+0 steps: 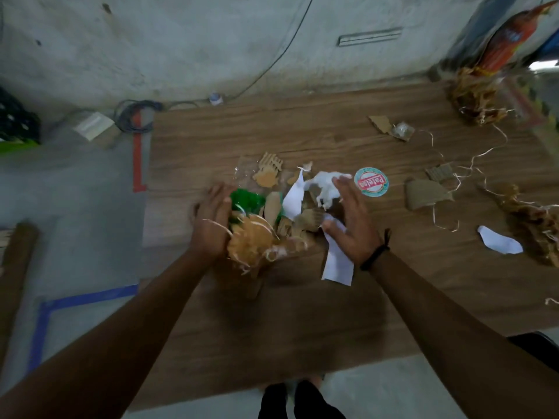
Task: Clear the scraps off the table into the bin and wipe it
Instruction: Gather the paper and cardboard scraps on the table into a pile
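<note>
Left hand (pixel 211 220), left of round label (pixel 371 182): motion-blurred, grip unreadable. Scrap pile (pixel 272 207) beside label partly hidden under it and right hand (pixel 355 225). Straw tangle (pixel 534 222) far right of label cut by frame edge. Orange bag (pixel 508 40) up-right of label: blurred, cropped.

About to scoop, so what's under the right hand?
A white paper strip runs out from under the right hand toward the near edge of the table. Just beyond it sits crumpled paper. Whatever the palm covers is hidden.
</note>
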